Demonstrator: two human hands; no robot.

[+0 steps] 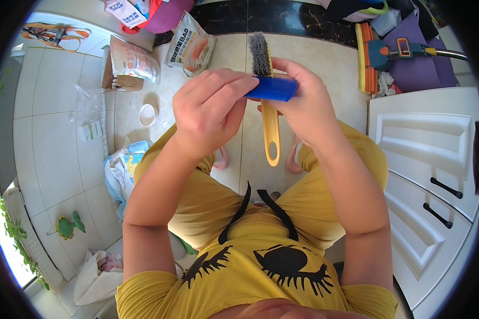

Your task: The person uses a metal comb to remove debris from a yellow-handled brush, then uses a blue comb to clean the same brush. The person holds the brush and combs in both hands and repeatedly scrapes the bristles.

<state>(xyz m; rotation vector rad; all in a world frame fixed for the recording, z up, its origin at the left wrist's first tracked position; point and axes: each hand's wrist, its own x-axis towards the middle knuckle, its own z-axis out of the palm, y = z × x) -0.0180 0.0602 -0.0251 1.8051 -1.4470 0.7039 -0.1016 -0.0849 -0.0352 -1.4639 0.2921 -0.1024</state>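
Note:
A blue fine-toothed comb [277,88] is pinched at its left end by my left hand [211,107]. It lies crosswise in front of a scrubbing brush with a yellow plastic handle [270,127] and grey bristles [260,54]. My right hand [309,99] grips the brush from the right near the base of the bristles, its fingers partly behind the handle. The comb's right end reaches my right palm, and I cannot tell whether that hand also holds it. The brush stands with bristles away from me, its looped handle end towards my lap.
Two printed bags [191,44] [133,60] stand on the tiled floor, beside a small white cup [148,115]. An orange sponge mop head [369,60] lies at the right, above white cabinet doors [423,135]. A crumpled plastic bag [119,171] is by my left knee.

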